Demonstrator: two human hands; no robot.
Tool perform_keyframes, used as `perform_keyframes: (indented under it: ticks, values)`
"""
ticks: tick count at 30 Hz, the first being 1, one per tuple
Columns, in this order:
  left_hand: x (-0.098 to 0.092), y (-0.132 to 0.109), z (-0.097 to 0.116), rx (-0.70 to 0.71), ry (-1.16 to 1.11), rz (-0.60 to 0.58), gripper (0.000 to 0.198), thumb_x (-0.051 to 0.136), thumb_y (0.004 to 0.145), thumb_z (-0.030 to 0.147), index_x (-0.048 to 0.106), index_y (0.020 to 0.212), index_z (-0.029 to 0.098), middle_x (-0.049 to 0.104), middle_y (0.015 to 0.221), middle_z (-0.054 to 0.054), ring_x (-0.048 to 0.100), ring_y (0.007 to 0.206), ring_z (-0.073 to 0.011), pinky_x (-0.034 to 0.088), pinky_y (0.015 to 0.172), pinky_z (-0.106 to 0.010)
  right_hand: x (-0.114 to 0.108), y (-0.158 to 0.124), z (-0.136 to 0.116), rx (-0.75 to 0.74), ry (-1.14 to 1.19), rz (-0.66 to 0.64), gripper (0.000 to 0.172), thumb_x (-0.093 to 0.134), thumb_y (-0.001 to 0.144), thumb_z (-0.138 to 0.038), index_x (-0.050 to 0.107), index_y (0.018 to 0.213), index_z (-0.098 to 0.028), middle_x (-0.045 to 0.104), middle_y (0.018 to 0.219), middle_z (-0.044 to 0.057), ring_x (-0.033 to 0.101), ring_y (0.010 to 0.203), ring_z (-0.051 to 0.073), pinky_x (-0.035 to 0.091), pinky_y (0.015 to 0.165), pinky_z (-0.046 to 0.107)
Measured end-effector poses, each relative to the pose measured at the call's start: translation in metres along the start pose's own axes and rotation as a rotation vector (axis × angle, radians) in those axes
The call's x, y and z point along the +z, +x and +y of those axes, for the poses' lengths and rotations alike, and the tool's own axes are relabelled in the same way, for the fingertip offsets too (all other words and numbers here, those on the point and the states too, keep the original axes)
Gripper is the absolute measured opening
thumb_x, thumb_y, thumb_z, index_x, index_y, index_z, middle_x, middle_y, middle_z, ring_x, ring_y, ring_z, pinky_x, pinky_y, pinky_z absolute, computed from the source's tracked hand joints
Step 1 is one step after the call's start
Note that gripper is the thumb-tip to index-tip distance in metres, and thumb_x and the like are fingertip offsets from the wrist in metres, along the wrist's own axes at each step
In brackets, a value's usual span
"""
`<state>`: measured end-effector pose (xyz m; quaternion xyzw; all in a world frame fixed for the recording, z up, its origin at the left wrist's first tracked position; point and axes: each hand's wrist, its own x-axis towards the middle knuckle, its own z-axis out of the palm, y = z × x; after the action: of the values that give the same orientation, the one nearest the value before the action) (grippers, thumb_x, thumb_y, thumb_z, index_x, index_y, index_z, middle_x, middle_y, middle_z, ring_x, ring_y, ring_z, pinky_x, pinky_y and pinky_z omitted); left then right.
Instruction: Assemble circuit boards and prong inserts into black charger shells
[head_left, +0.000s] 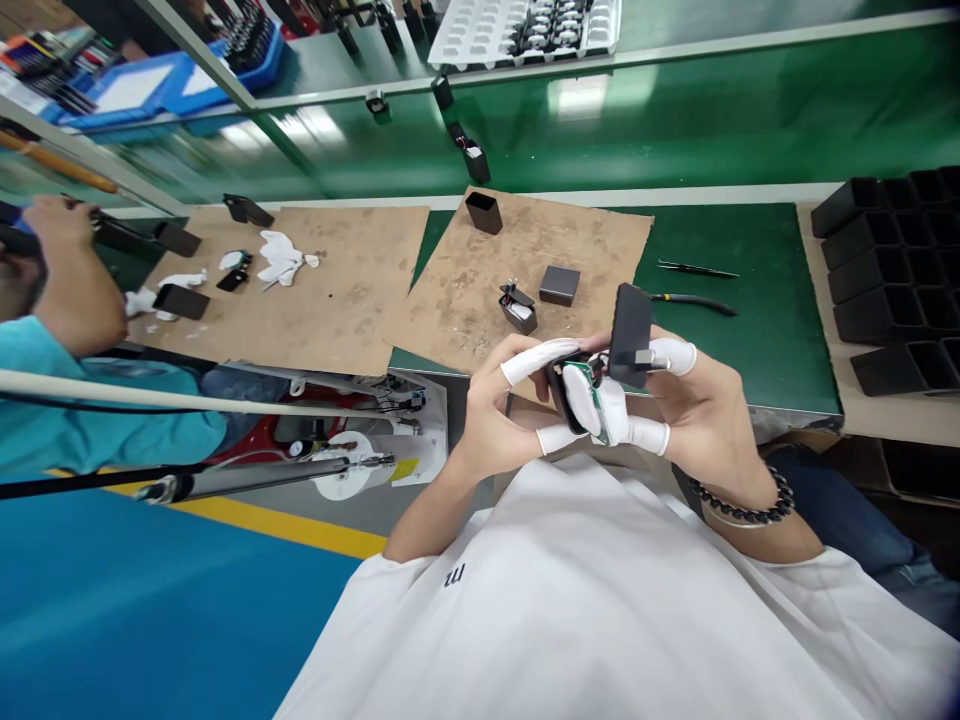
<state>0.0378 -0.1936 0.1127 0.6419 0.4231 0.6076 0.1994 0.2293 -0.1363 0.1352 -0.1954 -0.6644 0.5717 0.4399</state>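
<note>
- Head view: a person in a white shirt works at a green bench [750,300], both hands raised close to the chest, fingertips capped in white rubber covers
- The left hand [487,420] pinches a black part [559,400] with a green board showing on it, thumb beneath and forefinger over the top, held above the near edge of the bench
- The right hand [697,410], with a dark bead bracelet [750,510] at its wrist, grips a black cover [630,335] between thumb and forefinger; the cover stands upright, just beside the black part and touching it at the lower edge
- Beyond the hands lies a cardboard sheet [465,300] carrying a small dark box [559,285], an open black case with wires [517,308] just beside it, and another open black case [484,212] near the far edge
- Tweezers [697,269] and a dark-handled tool [694,302] lie on the bench to the right of the sheet; black trays [892,270] are stacked at far right
- At left, a co-worker in a teal shirt [75,400] sits by a second cardboard sheet [337,300] strewn with white rags [281,257] and black pieces
</note>
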Motion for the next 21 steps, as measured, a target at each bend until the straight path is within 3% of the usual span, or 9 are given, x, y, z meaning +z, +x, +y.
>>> perform_keyframes:
  ticks: [12, 21]
  values:
    - [0.002, 0.005, 0.012, 0.008, 0.078, -0.067, 0.061, 0.090, 0.073, 0.030, 0.069, 0.130, 0.024, 0.068, 0.105, -0.006, 0.058, 0.069, -0.0097, 0.055, 0.066, -0.026, -0.001, -0.002, 0.000, -0.007, 0.108, 0.075, 0.045, 0.098, 0.064, -0.029, 0.075, 0.102, -0.030, 0.076, 0.116, 0.003, 0.071, 0.114, 0.026, 0.062, 0.099, 0.042]
    - [0.004, 0.005, 0.009, 0.014, 0.020, -0.056, 0.063, 0.093, 0.070, 0.032, 0.071, 0.127, 0.021, 0.065, 0.100, -0.005, 0.059, 0.070, -0.0105, 0.053, 0.063, -0.025, 0.001, 0.000, -0.002, 0.032, 0.100, 0.100, 0.039, 0.098, 0.062, -0.034, 0.076, 0.092, -0.027, 0.076, 0.107, 0.004, 0.073, 0.105, 0.028, 0.062, 0.098, 0.046]
